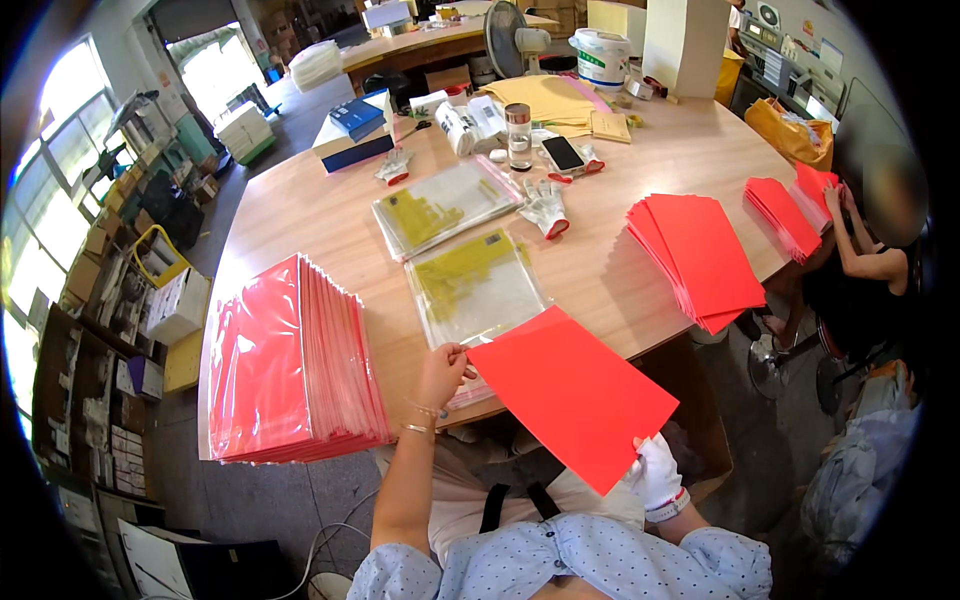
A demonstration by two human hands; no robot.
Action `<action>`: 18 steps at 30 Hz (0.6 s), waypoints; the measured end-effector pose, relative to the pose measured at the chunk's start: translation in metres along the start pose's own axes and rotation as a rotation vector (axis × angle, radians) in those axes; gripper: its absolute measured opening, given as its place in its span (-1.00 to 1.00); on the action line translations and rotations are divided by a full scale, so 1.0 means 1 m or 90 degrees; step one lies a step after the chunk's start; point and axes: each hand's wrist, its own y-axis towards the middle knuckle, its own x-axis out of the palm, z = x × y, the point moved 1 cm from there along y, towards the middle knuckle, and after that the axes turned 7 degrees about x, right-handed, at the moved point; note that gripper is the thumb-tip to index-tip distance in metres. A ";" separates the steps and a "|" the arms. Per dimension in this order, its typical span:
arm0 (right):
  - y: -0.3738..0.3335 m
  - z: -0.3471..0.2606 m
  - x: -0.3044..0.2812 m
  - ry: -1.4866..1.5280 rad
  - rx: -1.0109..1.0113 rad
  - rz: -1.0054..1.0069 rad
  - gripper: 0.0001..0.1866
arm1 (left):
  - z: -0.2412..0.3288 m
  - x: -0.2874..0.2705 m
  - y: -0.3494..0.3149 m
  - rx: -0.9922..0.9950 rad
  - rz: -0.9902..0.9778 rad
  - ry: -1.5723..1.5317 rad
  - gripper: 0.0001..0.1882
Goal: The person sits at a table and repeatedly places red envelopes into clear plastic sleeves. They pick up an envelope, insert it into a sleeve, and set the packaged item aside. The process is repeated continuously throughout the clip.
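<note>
— While the bare left hand (441, 372) pinches the clear plastic sleeve (474, 288) at the table edge, where's the sheet?

— The flat red paper sheet (570, 392) is gripped by the gloved right hand (655, 470), over the lap. It could buckle entering.

A packing workshop. Beyond the grip, the wooden tabletop (300, 215) carries stacks of red envelopes (700, 255) and clear plastic sleeves (445, 205); left of it stand shelves of cartons (100, 350), with a bagged red stack (290, 365) between.

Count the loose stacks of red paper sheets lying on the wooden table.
3: one large fanned stack right of centre, two smaller stacks at the far right edge; more may be hidden.
</note>
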 end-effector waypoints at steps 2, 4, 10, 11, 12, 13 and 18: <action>0.001 0.003 0.009 -0.038 -0.019 0.033 -0.86 | 0.000 0.022 -0.017 0.108 0.095 0.105 -0.62; -0.002 0.009 0.005 -0.040 -0.022 0.059 -0.82 | 0.006 0.053 -0.038 0.091 0.127 -0.044 -0.57; -0.011 0.016 0.008 -0.035 0.023 0.029 -0.81 | -0.059 0.131 -0.034 0.281 0.043 0.074 -0.61; -0.011 0.017 0.009 -0.060 0.039 0.028 -0.81 | -0.083 0.135 -0.032 0.254 -0.072 0.231 -0.62; -0.010 0.019 0.011 -0.085 0.055 0.026 -0.80 | -0.108 0.141 -0.037 0.257 -0.126 0.304 -0.63; -0.011 0.019 0.009 -0.107 0.058 0.036 -0.80 | -0.129 0.159 -0.047 0.277 -0.147 0.306 -0.63; 0.045 0.040 0.018 -0.130 0.057 0.036 -0.77 | -0.155 0.194 -0.109 0.185 0.043 -0.045 -0.67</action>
